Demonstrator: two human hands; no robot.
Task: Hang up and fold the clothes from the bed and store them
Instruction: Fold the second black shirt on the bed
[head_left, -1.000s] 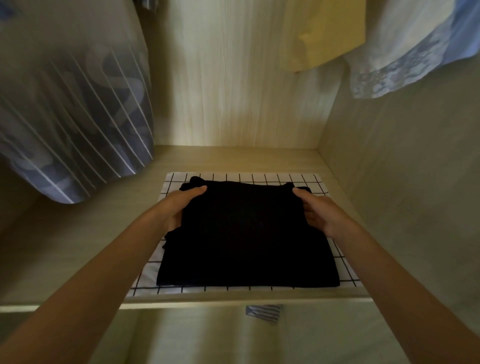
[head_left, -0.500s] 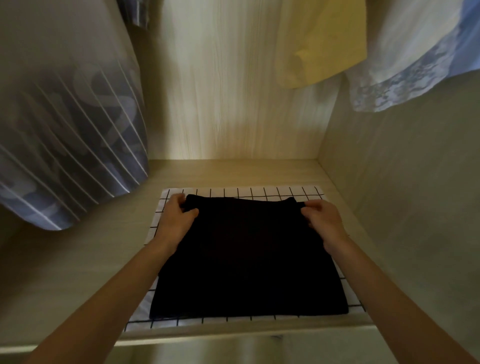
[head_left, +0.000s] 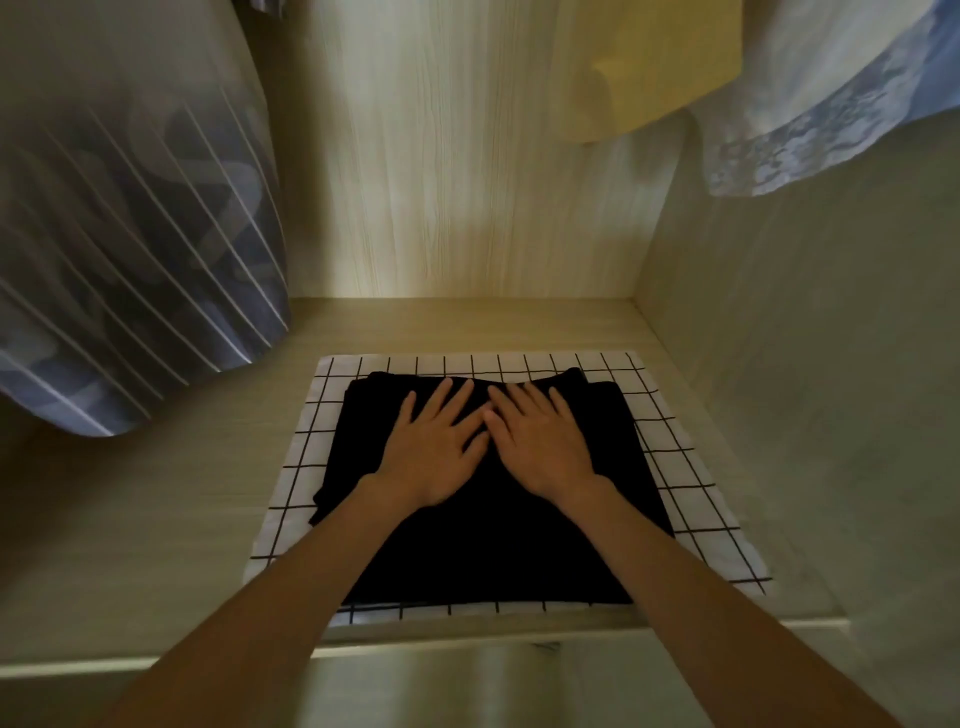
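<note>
The storing part looks nearly finished for this item: a folded black garment (head_left: 483, 499) lies in the lower middle of the frame on top of a folded white checked garment (head_left: 670, 467), and both rest on the wardrobe shelf (head_left: 156, 519). The left hand (head_left: 434, 452) and the right hand (head_left: 543, 447) lie side by side on the far half of the black garment, palms down, fingers straight and spread, pressing it flat and grasping nothing. By the look of it this is a last smoothing of the stack, so what is left here is only to draw the hands away; whether more clothes wait on the bed cannot be told, as the bed is out of view. Counting what shows: two folded pieces on the shelf, and three hanging pieces above, a striped grey-blue one (head_left: 135, 249) at the upper left, a yellow one (head_left: 660, 62) at the upper middle right, and a pale blue patterned one (head_left: 831, 98) at the upper right corner. Two hands, two bare forearms.
</note>
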